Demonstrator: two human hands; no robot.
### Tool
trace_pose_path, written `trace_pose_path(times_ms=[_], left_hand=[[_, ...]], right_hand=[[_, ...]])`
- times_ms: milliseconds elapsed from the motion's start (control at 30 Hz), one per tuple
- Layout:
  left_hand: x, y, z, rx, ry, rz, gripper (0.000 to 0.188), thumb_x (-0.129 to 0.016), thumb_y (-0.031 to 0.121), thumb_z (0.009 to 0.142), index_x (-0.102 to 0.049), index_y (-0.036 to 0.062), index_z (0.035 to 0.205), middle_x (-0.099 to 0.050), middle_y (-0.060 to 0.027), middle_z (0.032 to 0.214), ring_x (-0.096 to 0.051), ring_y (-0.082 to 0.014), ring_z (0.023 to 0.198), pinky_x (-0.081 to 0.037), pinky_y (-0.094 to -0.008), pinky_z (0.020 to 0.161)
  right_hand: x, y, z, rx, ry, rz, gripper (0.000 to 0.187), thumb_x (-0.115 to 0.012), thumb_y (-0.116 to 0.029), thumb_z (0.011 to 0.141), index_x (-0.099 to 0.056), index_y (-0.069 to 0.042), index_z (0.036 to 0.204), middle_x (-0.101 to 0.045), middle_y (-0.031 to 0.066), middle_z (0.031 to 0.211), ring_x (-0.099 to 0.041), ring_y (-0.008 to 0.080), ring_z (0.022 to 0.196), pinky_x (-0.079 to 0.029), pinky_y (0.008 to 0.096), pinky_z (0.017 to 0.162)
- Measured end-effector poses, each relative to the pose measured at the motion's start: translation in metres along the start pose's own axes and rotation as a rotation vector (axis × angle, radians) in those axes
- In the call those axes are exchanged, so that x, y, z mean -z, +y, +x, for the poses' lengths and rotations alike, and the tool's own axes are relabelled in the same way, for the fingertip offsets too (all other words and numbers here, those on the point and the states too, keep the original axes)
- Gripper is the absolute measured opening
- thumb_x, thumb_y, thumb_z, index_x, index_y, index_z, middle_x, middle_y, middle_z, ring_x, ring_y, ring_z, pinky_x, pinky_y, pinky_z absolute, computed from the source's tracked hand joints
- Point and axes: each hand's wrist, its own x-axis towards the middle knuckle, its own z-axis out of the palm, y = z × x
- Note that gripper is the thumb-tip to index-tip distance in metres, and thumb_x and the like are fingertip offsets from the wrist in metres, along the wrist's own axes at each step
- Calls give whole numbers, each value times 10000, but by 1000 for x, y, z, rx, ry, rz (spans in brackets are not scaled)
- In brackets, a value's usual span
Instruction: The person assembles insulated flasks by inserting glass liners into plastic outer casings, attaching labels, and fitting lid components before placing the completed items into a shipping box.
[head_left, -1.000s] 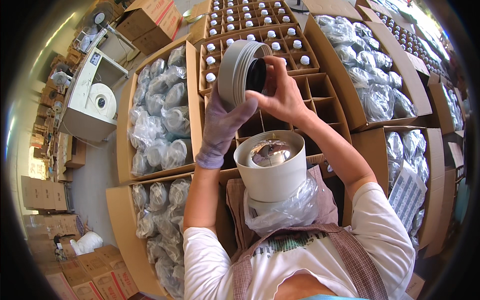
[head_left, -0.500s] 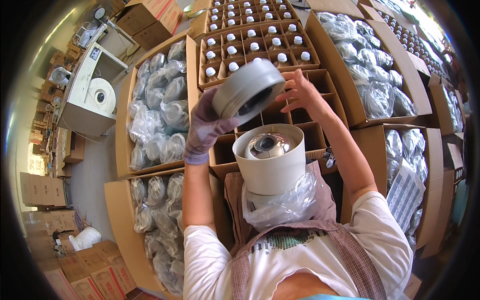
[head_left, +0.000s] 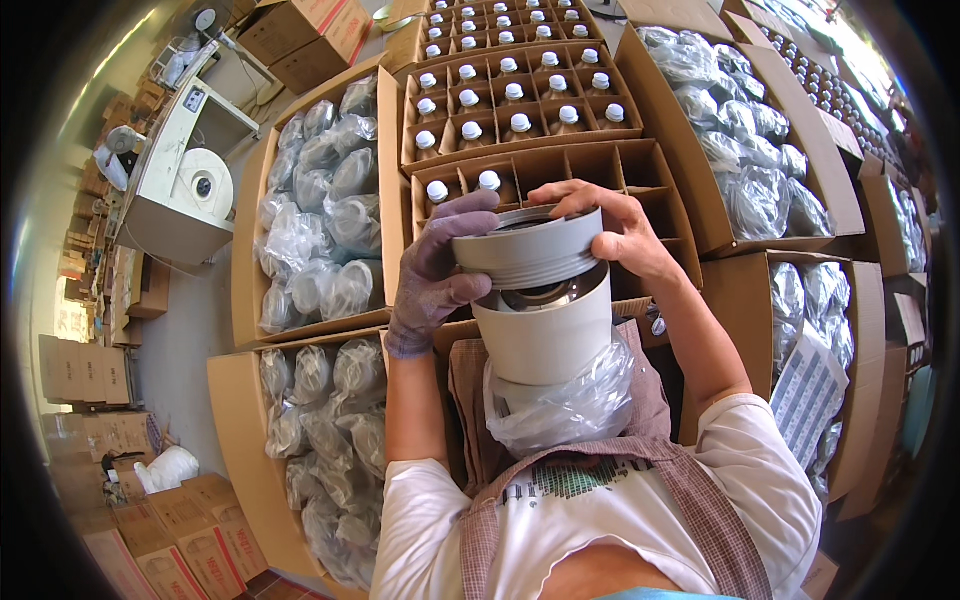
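Observation:
Between both hands is a grey threaded plastic ring (head_left: 528, 252), slightly tilted, right above the mouth of a white cylindrical container (head_left: 548, 340). My left hand (head_left: 428, 270), in a purple-grey glove, grips its left side with thumb below and fingers above. My bare right hand (head_left: 632, 232) closes on the right side, fingers curled over the upper rim. A shiny metal part (head_left: 560, 294) shows inside the container through the gap under the ring. The container stands upright against my apron, its lower part wrapped in a clear plastic bag (head_left: 565, 405). Whether ring and container touch at the back is hidden.
Ahead is a divided carton (head_left: 640, 160) holding a few white-capped bottles; fuller bottle cartons (head_left: 520, 125) stand behind. Cartons of plastic-wrapped items flank me at left (head_left: 320, 225) and right (head_left: 745, 130). A white machine (head_left: 185, 190) stands at far left.
The ring has come down and levelled out over the container; it was held up and tilted in my left hand. My right hand, earlier open and apart, now grips its right side.

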Motion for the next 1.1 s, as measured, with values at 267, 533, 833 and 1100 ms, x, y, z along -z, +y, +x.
trace_pose_path(times_ms=[267,533,833,1100], left_hand=[[-8,-7,-8,-159,-14,104,594,-867,381,731,-669,-4,1138,-607,-159,1234,-531,-304,1242,-426,-410,1055],[-13,-11,-17,-149,71,70,571,-829,414,776,-666,-12,1120,-615,-161,1175,-563,-284,1165,-449,-400,1004],[-22,-22,-21,-229,221,161,513,-709,452,896,-666,-20,1092,-618,-161,1143,-588,-244,1061,-459,-363,943],[-29,-34,-20,-199,324,-45,425,-515,401,1014,-651,1,969,-629,-170,1088,-578,-292,1114,-443,-425,1001]], right_hand=[[-1,2,-11,39,-39,-15,587,-833,-480,736,-713,-31,1095,-630,162,1270,-578,266,1211,-445,414,1025],[0,5,-9,44,-86,2,550,-819,-457,762,-711,-34,1097,-649,147,1221,-593,251,1180,-444,403,1025],[-1,5,-10,59,-98,-32,525,-800,-444,781,-703,-26,1083,-660,147,1196,-602,252,1165,-450,394,1021],[-15,-13,-12,98,-57,-325,490,-788,-409,796,-689,-5,1053,-677,149,1125,-635,251,1085,-480,379,966]])
